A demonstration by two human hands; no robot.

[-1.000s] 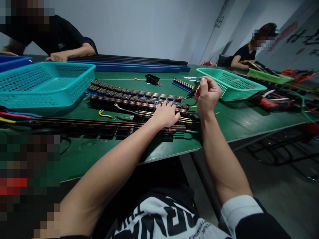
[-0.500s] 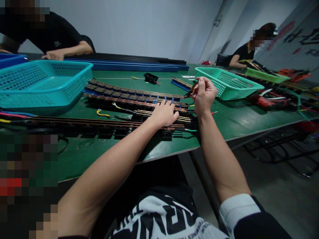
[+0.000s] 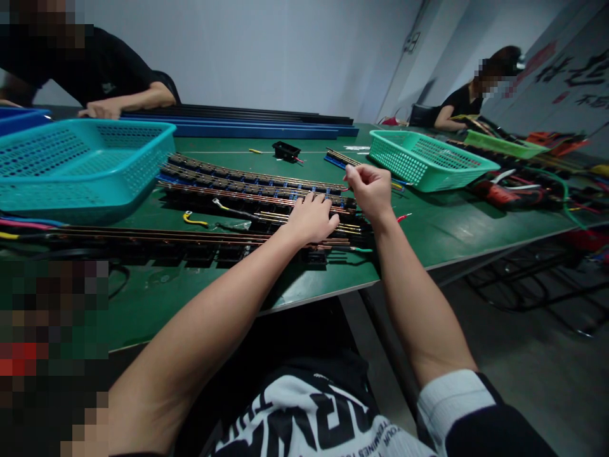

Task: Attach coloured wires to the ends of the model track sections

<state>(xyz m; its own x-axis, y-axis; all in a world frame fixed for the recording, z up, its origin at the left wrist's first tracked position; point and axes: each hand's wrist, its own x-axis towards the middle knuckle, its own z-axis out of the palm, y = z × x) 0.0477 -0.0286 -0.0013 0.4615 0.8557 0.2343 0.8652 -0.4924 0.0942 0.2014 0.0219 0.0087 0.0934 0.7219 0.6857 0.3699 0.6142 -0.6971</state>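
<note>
My left hand [image 3: 311,219] lies flat, fingers spread, on the right end of long curved copper-and-black rail strips [image 3: 247,184] on the green table [image 3: 442,222]. My right hand [image 3: 370,190] hovers just right of it above the strips' ends, fingers curled in a pinch; what they pinch is too small to make out. Red and green wire ends [image 3: 404,217] stick out beside the right wrist.
A blue basket [image 3: 80,165] stands at the left and a green basket [image 3: 423,158] at the right. A small black part [image 3: 286,150] and a yellow wire [image 3: 195,220] lie on the table. One person leans at the far left, another sits far right.
My right hand has come down and leftward from beside the green basket to just above the strips' right end. The left hand has stayed on the strips.
</note>
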